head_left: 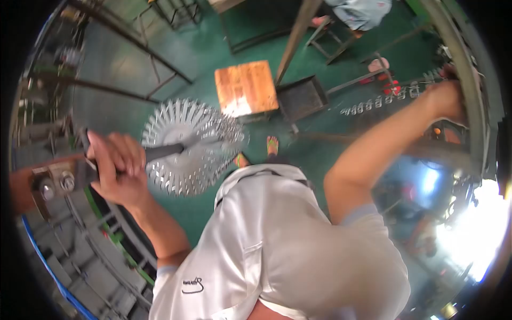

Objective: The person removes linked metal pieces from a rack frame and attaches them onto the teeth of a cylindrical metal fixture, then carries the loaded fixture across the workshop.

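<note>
Glare (476,230) lower right; edges bowed (corners black)

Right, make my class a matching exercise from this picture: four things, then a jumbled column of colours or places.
Things
1. left hand
2. spiky metal wheel
3. square wooden top
4. floor

Colours or places
a. green
b. orange-brown
c. at the dark bar
d. silvery

Pairs: 1-c, 2-d, 3-b, 4-a

The left hand (120,166) curls round a dark bar (164,152) near a finned metal wheel (180,169), the right hand (452,97) beside a post (453,34).
</note>
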### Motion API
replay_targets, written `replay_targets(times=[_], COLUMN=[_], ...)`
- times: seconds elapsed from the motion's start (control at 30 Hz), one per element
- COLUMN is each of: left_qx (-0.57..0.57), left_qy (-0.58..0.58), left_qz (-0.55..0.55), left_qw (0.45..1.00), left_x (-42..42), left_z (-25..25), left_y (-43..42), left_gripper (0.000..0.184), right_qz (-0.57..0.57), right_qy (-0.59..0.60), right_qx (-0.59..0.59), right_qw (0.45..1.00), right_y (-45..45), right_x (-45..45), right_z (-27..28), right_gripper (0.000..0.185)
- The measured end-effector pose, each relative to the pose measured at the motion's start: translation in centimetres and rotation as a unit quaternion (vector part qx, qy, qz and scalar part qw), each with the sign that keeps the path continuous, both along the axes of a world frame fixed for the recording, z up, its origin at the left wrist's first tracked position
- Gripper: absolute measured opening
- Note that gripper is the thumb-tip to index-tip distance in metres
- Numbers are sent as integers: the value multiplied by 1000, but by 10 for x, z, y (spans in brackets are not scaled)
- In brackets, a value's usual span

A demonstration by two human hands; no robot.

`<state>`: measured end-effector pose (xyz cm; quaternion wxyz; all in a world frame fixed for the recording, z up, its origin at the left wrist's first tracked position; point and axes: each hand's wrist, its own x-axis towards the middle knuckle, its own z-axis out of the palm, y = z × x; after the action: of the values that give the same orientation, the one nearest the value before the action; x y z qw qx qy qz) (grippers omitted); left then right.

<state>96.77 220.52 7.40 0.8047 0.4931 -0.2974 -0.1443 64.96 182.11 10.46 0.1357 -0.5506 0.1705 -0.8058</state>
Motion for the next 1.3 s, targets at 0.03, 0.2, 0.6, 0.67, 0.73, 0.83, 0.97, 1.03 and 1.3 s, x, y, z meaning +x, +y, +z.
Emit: replay_targets(times=[0.03, 0.2, 0.6, 0.67, 0.73, 0.83, 0.97, 1.03, 1.3], left_qx=[5, 22, 28, 36, 47, 62, 62, 66, 59], left_qy=[-8, -31, -34, -36, -45, -56, -64, -60, -57], left_qz=[-1, 5, -14, 0, 19, 48, 65, 68, 53], left_qw=[1000, 999, 999, 999, 998, 995, 994, 994, 995], left_x=[-2, -2, -2, -6, -9, -15, -19, -21, -25], left_z=[1, 2, 7, 8, 11, 15, 19, 22, 27], left_y=[0, -4, -3, -6, -8, -12, -14, -16, -17], left_gripper=[46, 44, 46, 46, 46, 46, 47, 47, 48], right_qz=[-25, -52, 152, 183, 233, 288, 385, 432, 496], right_qy=[-25, -31, 20, 55, 79, 144, 229, 195, 240], right_qx=[34, 155, 386, 422, 458, 495, 451, 396, 345], right_qw=[999, 986, 909, 886, 854, 807, 772, 787, 760], right_y=[10, 72, 163, 179, 197, 223, 250, 259, 269], right_x=[14, 69, 71, 75, 80, 86, 97, 106, 121], right_z=[-2, -14, -96, -110, -124, -138, -150, -166, -180], right_gripper=[18, 18, 21, 20, 19, 17, 13, 12, 14])
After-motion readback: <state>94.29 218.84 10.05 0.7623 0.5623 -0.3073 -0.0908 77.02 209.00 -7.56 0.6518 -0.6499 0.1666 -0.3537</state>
